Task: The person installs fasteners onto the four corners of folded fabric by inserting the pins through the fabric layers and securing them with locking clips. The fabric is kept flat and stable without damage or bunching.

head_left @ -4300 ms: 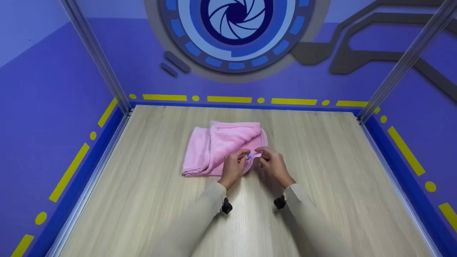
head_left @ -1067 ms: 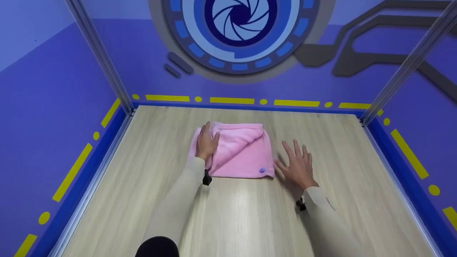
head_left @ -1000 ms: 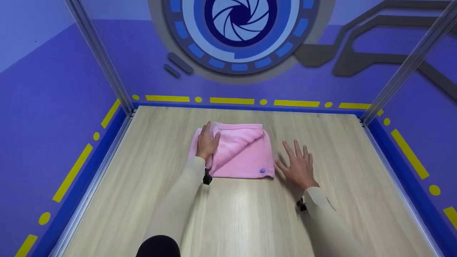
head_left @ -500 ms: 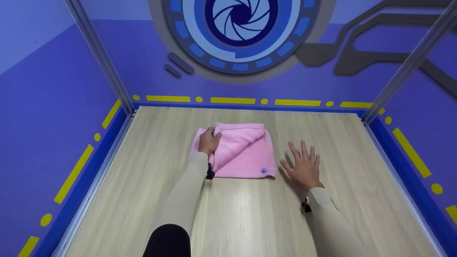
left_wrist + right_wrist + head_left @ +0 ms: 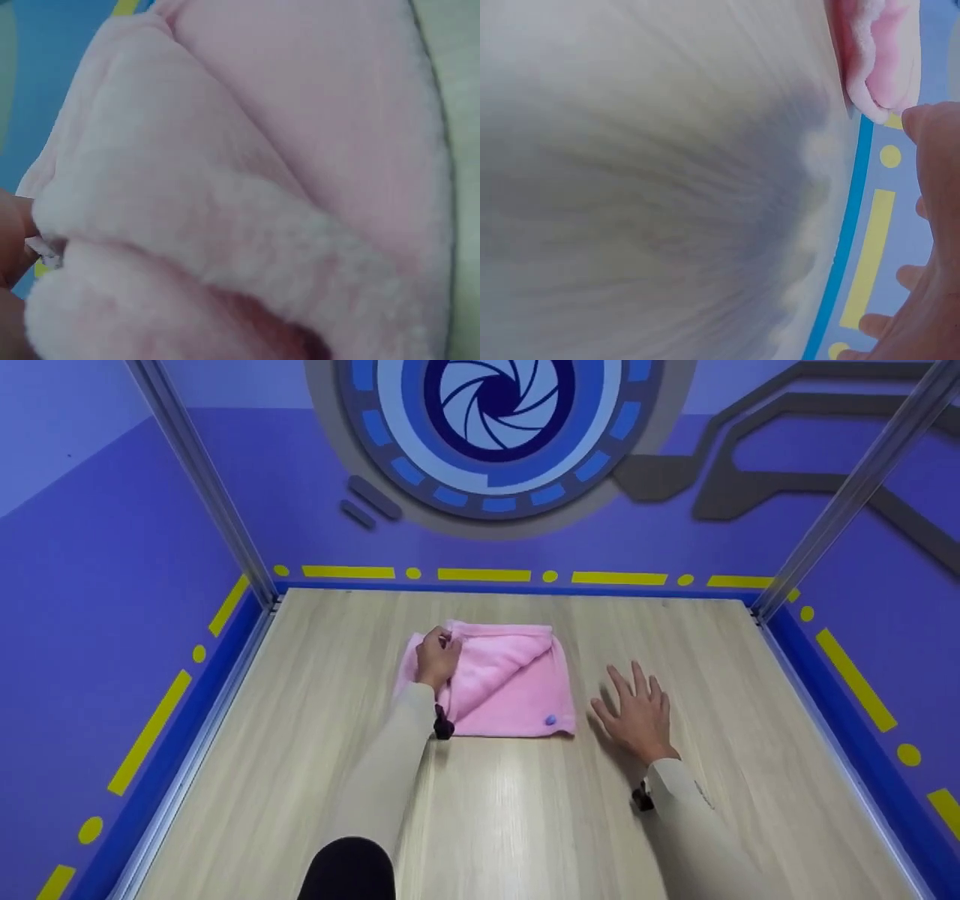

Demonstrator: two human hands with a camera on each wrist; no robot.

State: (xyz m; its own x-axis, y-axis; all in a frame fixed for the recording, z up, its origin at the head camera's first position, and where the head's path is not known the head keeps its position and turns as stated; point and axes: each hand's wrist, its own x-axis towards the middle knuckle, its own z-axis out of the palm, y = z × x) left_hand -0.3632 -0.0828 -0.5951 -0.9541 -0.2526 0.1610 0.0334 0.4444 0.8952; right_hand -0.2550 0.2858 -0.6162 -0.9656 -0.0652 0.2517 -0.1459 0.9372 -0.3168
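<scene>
A pink plush towel (image 5: 517,690) lies folded on the table, one flap turned over diagonally and a blue button (image 5: 550,720) at its near right corner. My left hand (image 5: 437,660) is at the towel's left part, its fingers curled and pinching at the far edge. In the left wrist view, a small pale strip (image 5: 46,253) shows between the fingertips beside the plush folds; its full shape is hidden. Right of the towel, my right hand (image 5: 637,718) hovers over the table with fingers spread, touching nothing. In the right wrist view, the towel's edge (image 5: 862,67) appears beyond the thumb.
The light wooden table (image 5: 495,817) is bounded by a blue wall (image 5: 255,502) at the back and sides, with metal posts (image 5: 202,480) in the corners. A black rounded object (image 5: 349,870) covers part of the left sleeve at the bottom.
Earlier both hands held the blue button and a strip at the towel's near right. The button corner then lay flat, the hands parted, and the left fingers curled at the far left edge.
</scene>
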